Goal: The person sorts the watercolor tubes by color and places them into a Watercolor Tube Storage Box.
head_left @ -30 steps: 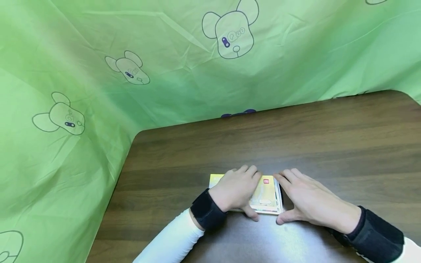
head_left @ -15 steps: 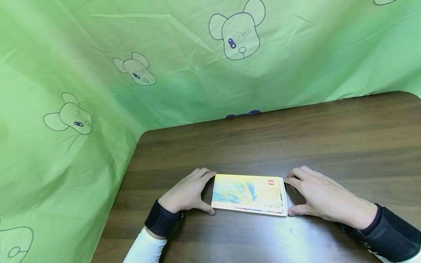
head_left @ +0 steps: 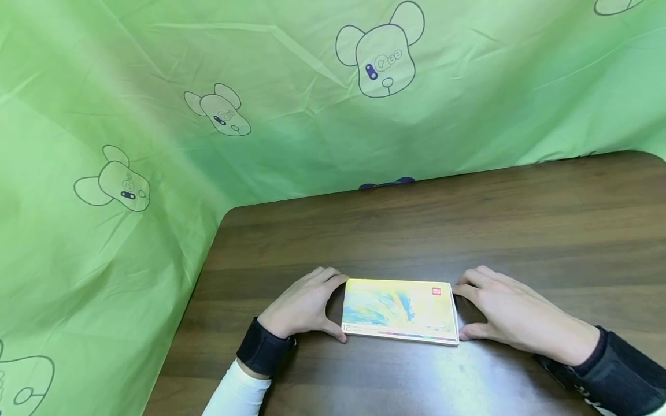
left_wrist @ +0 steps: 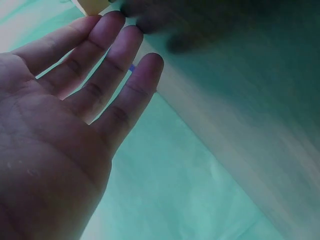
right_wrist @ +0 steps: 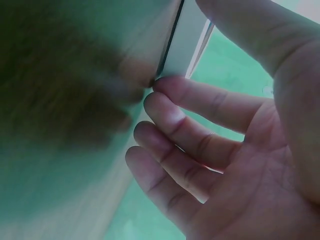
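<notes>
A flat yellow box (head_left: 400, 312) with a blue brush-stroke picture, a small red label and a "12" printed on it lies on the table in the head view. My left hand (head_left: 302, 304) rests at its left end, forefinger by the far corner and thumb by the near one. At the opposite end, my right hand (head_left: 512, 315) touches the box with forefinger and thumb spread apart. The left wrist view shows straight left fingers (left_wrist: 132, 82) below a corner of the box (left_wrist: 92, 6). In the right wrist view, the forefinger meets the box's pale end (right_wrist: 185, 42).
The dark wood table (head_left: 416, 231) reaches back to a green curtain (head_left: 291, 115) printed with cartoon heads. That curtain also hangs along the table's left edge. Black bands (head_left: 265, 346) wrap both wrists.
My left hand has moved off the top of the box to its left end. The pale strip at the box's right end has narrowed. The right hand stays at that end.
</notes>
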`<state>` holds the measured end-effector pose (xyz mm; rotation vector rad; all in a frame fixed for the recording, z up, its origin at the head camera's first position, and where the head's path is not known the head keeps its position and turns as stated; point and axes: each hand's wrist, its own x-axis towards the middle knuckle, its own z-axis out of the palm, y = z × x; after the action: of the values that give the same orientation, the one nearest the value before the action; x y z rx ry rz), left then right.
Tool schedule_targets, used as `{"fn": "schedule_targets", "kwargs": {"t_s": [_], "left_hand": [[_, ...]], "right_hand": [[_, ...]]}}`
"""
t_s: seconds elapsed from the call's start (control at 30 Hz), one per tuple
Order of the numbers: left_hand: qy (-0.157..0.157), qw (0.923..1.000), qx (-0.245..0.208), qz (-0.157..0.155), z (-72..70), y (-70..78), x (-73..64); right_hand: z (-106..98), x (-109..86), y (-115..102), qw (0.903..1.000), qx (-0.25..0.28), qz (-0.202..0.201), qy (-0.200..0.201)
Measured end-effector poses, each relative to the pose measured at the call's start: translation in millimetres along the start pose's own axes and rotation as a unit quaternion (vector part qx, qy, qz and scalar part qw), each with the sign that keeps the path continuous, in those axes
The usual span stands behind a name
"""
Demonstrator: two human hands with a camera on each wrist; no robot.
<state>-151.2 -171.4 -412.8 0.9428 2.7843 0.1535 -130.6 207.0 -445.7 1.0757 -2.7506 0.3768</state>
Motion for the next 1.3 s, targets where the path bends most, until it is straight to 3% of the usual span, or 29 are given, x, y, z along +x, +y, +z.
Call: {"fn": "schedule_targets", "kwargs": {"t_s": [0.9,1.3], "left_hand": [[0.028,0.9990,0.031,0.014,3.7,8.6,2.1],[0.037,0.9972,0.063,0.018,3.6,18.1,7.7]], "right_hand": [[0.7,0.5,2.4,0.9998,-0.003,-0.019,0.002],[-4.6,-2.7,10.7,0.9996,0.006,-0.001,-0.027]]}}
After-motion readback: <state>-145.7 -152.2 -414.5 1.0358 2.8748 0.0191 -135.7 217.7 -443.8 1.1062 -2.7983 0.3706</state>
